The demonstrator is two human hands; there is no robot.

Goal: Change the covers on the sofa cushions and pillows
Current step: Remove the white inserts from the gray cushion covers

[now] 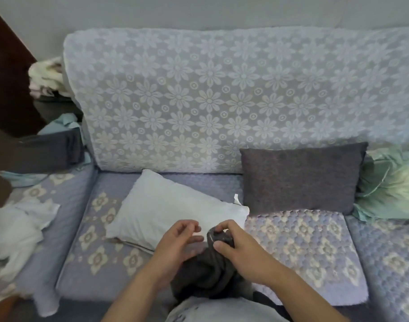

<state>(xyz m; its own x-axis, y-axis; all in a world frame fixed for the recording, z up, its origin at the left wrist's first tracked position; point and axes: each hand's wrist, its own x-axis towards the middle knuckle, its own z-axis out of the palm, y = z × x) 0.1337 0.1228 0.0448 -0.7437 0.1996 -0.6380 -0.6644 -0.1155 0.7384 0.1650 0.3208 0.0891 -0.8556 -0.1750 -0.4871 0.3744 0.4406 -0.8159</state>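
1. R hand [231, 242]: fingers and thumb curled round top of bunched dark grey cover [208, 273], pinching its gathered edge.
2. L hand [178, 240]: just beside cover, fingers loosely bent, tips near thumb; can't tell if touching fabric.
3. Cover hanging down btwn both forearms, low centre, in front of sofa seat [298, 252].
4. Bare white pillow [171, 210] lying tilted on seat, right behind hands.
5. Grey covered pillow [301, 177] upright against floral lace backrest [222, 96], to R of white one.
6. Pale green bundle [389, 184] far R, touching grey pillow's side.
7. White cloth [17, 228] crumpled at L; dark folded fabric [50, 152] behind it, on L seat.
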